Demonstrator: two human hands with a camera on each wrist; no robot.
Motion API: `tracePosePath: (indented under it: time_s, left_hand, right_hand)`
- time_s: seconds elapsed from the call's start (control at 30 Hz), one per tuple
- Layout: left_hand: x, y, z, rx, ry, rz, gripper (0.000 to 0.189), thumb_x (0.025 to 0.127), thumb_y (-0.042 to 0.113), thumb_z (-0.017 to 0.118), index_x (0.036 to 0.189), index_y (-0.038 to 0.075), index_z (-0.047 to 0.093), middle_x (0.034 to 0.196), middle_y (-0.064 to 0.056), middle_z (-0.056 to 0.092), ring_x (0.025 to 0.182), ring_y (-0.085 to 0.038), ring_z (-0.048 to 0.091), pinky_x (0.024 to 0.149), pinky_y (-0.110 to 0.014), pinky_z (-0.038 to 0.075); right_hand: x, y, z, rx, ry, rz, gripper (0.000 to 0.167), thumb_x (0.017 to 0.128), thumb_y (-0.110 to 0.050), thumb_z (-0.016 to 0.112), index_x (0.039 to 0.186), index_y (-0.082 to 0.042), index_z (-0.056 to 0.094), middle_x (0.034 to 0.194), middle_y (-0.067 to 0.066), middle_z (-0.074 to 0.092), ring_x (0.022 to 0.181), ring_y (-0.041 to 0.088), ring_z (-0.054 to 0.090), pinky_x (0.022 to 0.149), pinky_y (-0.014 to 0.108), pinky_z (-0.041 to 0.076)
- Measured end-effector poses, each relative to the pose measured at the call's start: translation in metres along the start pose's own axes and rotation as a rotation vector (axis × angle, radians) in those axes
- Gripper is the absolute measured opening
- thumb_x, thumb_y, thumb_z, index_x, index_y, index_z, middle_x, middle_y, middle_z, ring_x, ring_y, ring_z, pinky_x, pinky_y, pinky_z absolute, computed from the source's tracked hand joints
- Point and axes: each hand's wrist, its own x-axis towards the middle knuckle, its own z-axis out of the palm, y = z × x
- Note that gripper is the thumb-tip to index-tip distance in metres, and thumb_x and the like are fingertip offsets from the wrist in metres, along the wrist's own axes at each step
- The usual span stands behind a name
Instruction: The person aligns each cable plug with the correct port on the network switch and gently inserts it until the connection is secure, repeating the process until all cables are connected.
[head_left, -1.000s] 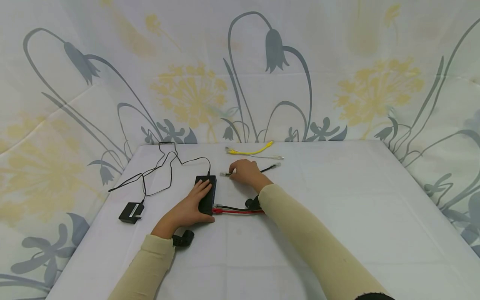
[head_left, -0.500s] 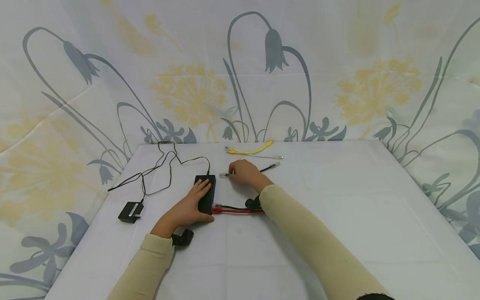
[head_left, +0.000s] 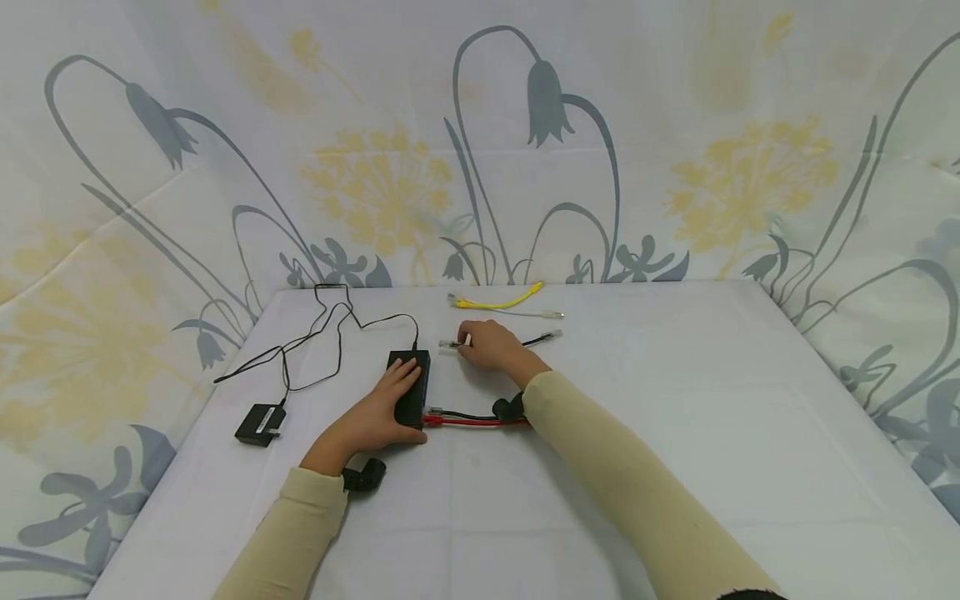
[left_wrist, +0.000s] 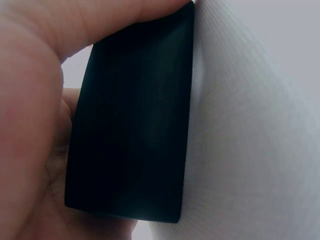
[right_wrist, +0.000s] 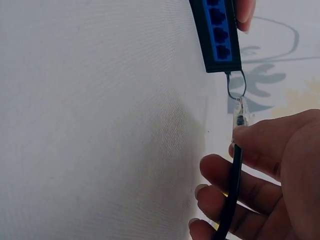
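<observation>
My left hand (head_left: 375, 417) holds a black network switch (head_left: 412, 407) on the table, fingers spread over its top and thumb at its near end. In the left wrist view, the switch's dark end (left_wrist: 130, 125) fills the middle. Its blue ports (right_wrist: 220, 35) show in the right wrist view. A red Ethernet cable (head_left: 480, 422) and a black one (head_left: 468, 415) are at the near ports. To the right of the switch, my right hand (head_left: 493, 347) pinches a short black Ethernet cable (right_wrist: 233, 185) just behind its clear plug (right_wrist: 240, 110). That plug is apart from the switch.
A yellow Ethernet cable (head_left: 498, 304) and a grey one (head_left: 528, 313) lie at the back. A thin power cord (head_left: 341, 342) runs from the switch to a black power adapter (head_left: 261, 424) on the left. Floral cloth (head_left: 645, 150) hangs behind the white table (head_left: 712, 400).
The plug in my right hand has risen slightly, and the cable's far end has shifted a little. My left hand stays on the switch.
</observation>
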Motion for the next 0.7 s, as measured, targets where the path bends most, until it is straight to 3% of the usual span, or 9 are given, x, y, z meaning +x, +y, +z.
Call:
tracePosePath:
  time_s: [0.23,0.47,0.7]
  left_hand:
    - [0.0,0.001,0.0,0.005,-0.002,-0.002,0.107,0.074,0.037,0.084,0.156,0.012,0.019,0.165,-0.004,0.006,0.152,-0.03,-0.004,0.115,-0.06,0.021]
    - [0.0,0.0,0.0,0.022,-0.002,-0.011,0.107,0.074,0.039,0.083,0.156,0.014,0.019,0.165,-0.004,0.006,0.152,-0.03,-0.004,0.115,-0.06,0.02]
    - [0.002,-0.001,0.001,0.024,-0.003,-0.017,0.108,0.074,0.039,0.083,0.157,0.015,0.018,0.165,-0.003,0.006,0.152,-0.03,-0.005,0.115,-0.06,0.02]
  right_hand:
    - [-0.002,0.003,0.0,0.034,0.014,-0.025,0.023,0.099,-0.026,0.053,0.116,-0.013,0.063,0.098,0.006,0.069,0.084,0.019,0.062,0.078,0.036,0.05]
    - [-0.007,0.002,-0.002,0.074,0.007,-0.031,0.03,0.098,-0.021,0.051,0.122,-0.011,0.067,0.109,0.009,0.069,0.096,0.021,0.063,0.086,0.037,0.051]
    - [-0.012,0.001,-0.003,0.094,-0.011,-0.023,0.03,0.098,-0.019,0.051,0.121,-0.012,0.068,0.111,0.008,0.069,0.091,0.019,0.062,0.082,0.036,0.051]
